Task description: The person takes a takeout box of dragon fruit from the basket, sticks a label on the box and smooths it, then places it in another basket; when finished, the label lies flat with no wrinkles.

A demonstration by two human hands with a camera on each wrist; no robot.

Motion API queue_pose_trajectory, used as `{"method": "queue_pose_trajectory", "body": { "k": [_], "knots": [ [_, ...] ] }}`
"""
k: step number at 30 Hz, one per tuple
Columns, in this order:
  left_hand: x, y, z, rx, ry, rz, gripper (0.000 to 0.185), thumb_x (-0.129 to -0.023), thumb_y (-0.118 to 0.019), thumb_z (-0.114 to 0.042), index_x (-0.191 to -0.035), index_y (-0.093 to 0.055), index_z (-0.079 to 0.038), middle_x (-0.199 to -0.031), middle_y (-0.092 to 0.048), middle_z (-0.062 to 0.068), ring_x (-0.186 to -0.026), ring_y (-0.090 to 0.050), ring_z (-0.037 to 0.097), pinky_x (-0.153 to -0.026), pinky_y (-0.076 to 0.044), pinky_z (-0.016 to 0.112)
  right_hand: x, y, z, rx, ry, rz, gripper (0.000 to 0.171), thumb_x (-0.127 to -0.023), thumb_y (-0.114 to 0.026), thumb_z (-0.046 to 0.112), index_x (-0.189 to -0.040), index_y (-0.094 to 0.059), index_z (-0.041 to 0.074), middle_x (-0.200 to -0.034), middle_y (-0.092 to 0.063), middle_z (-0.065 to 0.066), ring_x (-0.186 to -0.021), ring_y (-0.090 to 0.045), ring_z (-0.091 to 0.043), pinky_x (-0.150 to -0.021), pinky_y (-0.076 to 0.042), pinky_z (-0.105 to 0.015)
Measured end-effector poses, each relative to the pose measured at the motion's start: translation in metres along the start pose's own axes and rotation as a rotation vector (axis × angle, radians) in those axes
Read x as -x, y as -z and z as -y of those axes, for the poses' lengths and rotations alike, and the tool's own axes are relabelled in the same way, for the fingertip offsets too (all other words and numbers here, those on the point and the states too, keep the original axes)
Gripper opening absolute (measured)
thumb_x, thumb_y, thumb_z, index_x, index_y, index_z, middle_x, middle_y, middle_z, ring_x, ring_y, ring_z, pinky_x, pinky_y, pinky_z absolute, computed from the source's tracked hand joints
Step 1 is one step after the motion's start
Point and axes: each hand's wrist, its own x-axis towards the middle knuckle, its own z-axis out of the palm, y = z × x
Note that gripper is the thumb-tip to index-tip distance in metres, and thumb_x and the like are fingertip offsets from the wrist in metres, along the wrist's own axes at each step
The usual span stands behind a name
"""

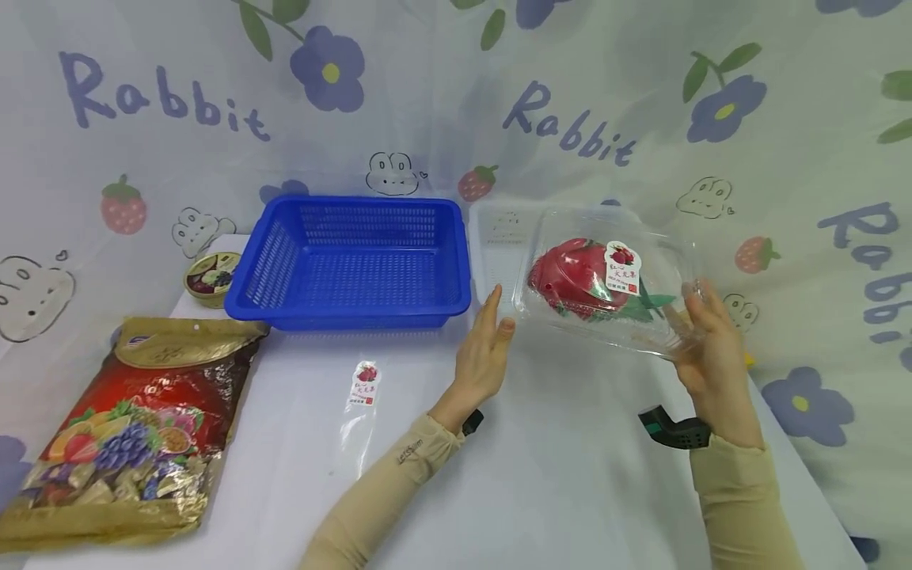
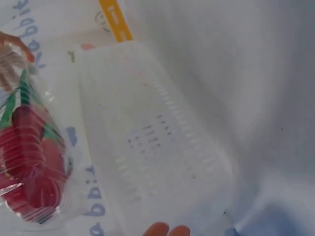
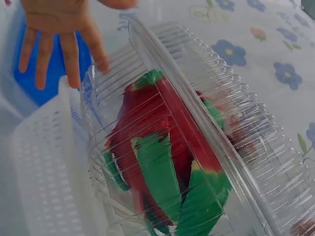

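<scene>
Gripping the clear box (image 1: pixel 606 277) at centre right, the right hand (image 1: pixel 712 356) hides from its wrist view, where straight left hand (image 3: pixel 64 29) fingers touch it.

A clear, ribbed plastic clamshell box (image 1: pixel 606 277) with its lid closed is held up off the white tabletop, tilted, above a white perforated plastic basket. Inside lies a red dragon fruit with green leafy scales (image 1: pixel 580 277), filling most of the box. A small white label printed with a red fruit picture (image 1: pixel 623 267) sits on the lid.
</scene>
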Motion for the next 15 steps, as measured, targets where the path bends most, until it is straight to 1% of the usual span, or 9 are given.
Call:
{"method": "queue_pose_trajectory", "body": {
  "k": [1,2,4,5,8,10,11,14,15],
  "knots": [
    [-0.002,-0.002,0.001,0.005,0.006,0.0,0.104,-0.076,0.007,-0.084,-0.157,-0.014,-0.023,-0.161,-0.025,0.01,-0.141,-0.036,0.036,-0.101,-0.041,0.06,-0.001,0.0,0.001,0.004,-0.003,0.007,0.068,-0.102,-0.044,0.027,-0.154,-0.003,0.039,-0.162,0.006,0.017,-0.151,0.012,-0.018,-0.119,-0.023,-0.039],
    [-0.005,-0.003,0.002,0.014,0.006,-0.002,0.105,-0.076,0.006,-0.084,-0.157,-0.015,-0.021,-0.161,-0.024,0.011,-0.144,-0.032,0.035,-0.105,-0.037,0.061,-0.003,-0.002,0.002,0.01,-0.007,0.008,0.068,-0.102,-0.044,0.027,-0.154,-0.002,0.04,-0.162,0.007,0.018,-0.151,0.014,-0.018,-0.123,-0.013,-0.042],
    [-0.01,-0.007,0.004,0.03,0.018,-0.007,0.106,-0.076,0.006,-0.084,-0.156,-0.017,-0.019,-0.162,-0.021,0.012,-0.147,-0.025,0.034,-0.111,-0.03,0.061,-0.007,-0.004,0.004,0.024,-0.009,0.02,0.068,-0.102,-0.044,0.029,-0.154,-0.001,0.041,-0.162,0.009,0.018,-0.15,0.016,-0.018,-0.121,0.007,-0.047],
    [-0.012,-0.009,0.005,0.039,0.024,-0.01,0.107,-0.076,0.005,-0.085,-0.156,-0.017,-0.017,-0.162,-0.02,0.012,-0.147,-0.025,0.034,-0.113,-0.029,0.06,-0.009,-0.005,0.006,0.041,-0.017,0.023,0.068,-0.102,-0.043,0.03,-0.154,0.0,0.041,-0.161,0.01,0.018,-0.15,0.016,-0.018,-0.12,0.008,-0.048],
    [-0.02,-0.013,0.007,0.056,0.042,-0.02,0.111,-0.075,0.006,-0.085,-0.155,-0.019,-0.012,-0.162,-0.018,0.015,-0.147,-0.023,0.036,-0.113,-0.028,0.059,-0.019,-0.007,0.012,0.104,-0.044,0.036,0.067,-0.102,-0.042,0.033,-0.153,0.001,0.043,-0.161,0.01,0.018,-0.151,0.013,-0.017,-0.121,0.004,-0.049],
    [-0.026,-0.015,0.008,0.051,0.061,-0.028,0.114,-0.075,0.006,-0.086,-0.155,-0.019,-0.01,-0.162,-0.017,0.014,-0.147,-0.023,0.036,-0.113,-0.028,0.059,-0.028,-0.007,0.017,0.147,-0.064,0.05,0.066,-0.102,-0.043,0.034,-0.153,-0.001,0.044,-0.162,0.005,0.014,-0.151,0.005,-0.018,-0.12,-0.015,-0.049],
    [-0.028,-0.016,0.008,0.047,0.069,-0.033,0.114,-0.075,0.007,-0.086,-0.155,-0.019,-0.009,-0.163,-0.016,0.013,-0.147,-0.024,0.037,-0.112,-0.029,0.06,-0.034,-0.008,0.02,0.158,-0.075,0.057,0.066,-0.102,-0.043,0.034,-0.153,-0.003,0.044,-0.161,0.0,0.013,-0.15,0.0,-0.018,-0.118,-0.021,-0.047],
    [-0.036,-0.017,0.008,0.029,0.093,-0.04,0.116,-0.075,0.007,-0.086,-0.155,-0.02,-0.007,-0.163,-0.015,0.011,-0.146,-0.026,0.038,-0.11,-0.031,0.062,-0.048,-0.011,0.029,0.196,-0.106,0.071,0.066,-0.101,-0.045,0.036,-0.153,-0.006,0.045,-0.157,-0.008,0.015,-0.146,-0.01,-0.018,-0.114,-0.026,-0.049],
    [-0.038,-0.018,0.007,0.02,0.099,-0.039,0.116,-0.074,0.007,-0.085,-0.154,-0.02,-0.006,-0.163,-0.014,0.01,-0.145,-0.027,0.038,-0.109,-0.031,0.062,-0.054,-0.012,0.032,0.214,-0.112,0.075,0.065,-0.1,-0.046,0.036,-0.153,-0.008,0.045,-0.157,-0.01,0.014,-0.146,-0.011,-0.02,-0.114,-0.025,-0.054]
  ]
}}
